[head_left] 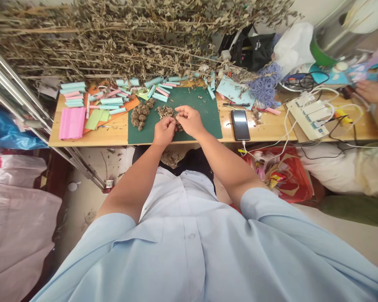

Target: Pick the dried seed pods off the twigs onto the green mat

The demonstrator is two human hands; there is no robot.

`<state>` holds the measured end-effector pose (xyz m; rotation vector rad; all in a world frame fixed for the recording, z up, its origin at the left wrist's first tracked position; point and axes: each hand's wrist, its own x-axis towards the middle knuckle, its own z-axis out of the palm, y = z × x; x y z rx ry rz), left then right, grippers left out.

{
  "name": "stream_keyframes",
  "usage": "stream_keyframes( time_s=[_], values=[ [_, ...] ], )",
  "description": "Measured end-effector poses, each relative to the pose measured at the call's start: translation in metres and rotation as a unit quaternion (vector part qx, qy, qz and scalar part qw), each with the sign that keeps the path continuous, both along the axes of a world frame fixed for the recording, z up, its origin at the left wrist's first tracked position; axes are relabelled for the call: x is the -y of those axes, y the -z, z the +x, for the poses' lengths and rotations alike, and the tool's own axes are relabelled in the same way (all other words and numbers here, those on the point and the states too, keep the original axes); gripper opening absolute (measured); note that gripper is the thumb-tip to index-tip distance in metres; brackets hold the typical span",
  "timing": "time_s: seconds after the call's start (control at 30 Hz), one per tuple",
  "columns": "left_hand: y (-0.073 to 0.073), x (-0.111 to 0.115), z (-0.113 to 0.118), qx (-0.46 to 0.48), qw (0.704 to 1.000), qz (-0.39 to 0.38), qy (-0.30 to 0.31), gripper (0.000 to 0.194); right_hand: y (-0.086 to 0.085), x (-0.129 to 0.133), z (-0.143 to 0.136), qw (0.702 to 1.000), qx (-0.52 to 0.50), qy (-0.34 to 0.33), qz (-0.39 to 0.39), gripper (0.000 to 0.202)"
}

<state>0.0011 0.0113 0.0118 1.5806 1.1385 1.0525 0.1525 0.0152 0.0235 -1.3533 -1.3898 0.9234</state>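
Observation:
On a dark green cutting mat [204, 105], my left hand [164, 131] and my right hand [190, 121] meet at the fingertips. Both are closed in a pinch, with bits of dried leaves showing between and just behind them. What exactly lies inside the fingers is mostly hidden. A loose heap of dried leaves [164, 111] rests on the mat right behind my hands. To its left sits a group of brown, rolled balls of dried plant [141, 115], apart from my left hand.
Dried stalks [113, 37] cover the back of the table. Rolled blue papers [111, 101] and a pink paper stack [72, 123] lie left. At right are a charging phone [240, 125], purple yarn [265, 86], a power strip [311, 115] and another person's hand [373, 92].

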Motion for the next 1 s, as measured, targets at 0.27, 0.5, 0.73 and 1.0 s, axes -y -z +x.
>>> stream_keyframes(
  time_s=[0.27,0.5,0.73,1.0],
  values=[
    [-0.003,0.002,-0.002,-0.040,0.999,0.010,0.002,0.019,0.002,0.010,-0.009,0.998,-0.029,0.062,0.019,0.034],
    [-0.007,0.005,-0.003,-0.041,0.999,0.008,0.009,0.021,0.013,0.012,-0.013,0.987,-0.126,0.104,-0.003,0.040],
    [-0.006,0.006,-0.004,-0.048,0.999,0.016,0.016,0.021,0.017,0.009,-0.008,0.983,-0.132,0.122,-0.014,0.041],
    [-0.003,0.006,-0.004,-0.048,0.999,0.010,0.015,0.022,0.019,0.005,0.001,0.981,-0.127,0.148,-0.018,0.040]
  ],
)
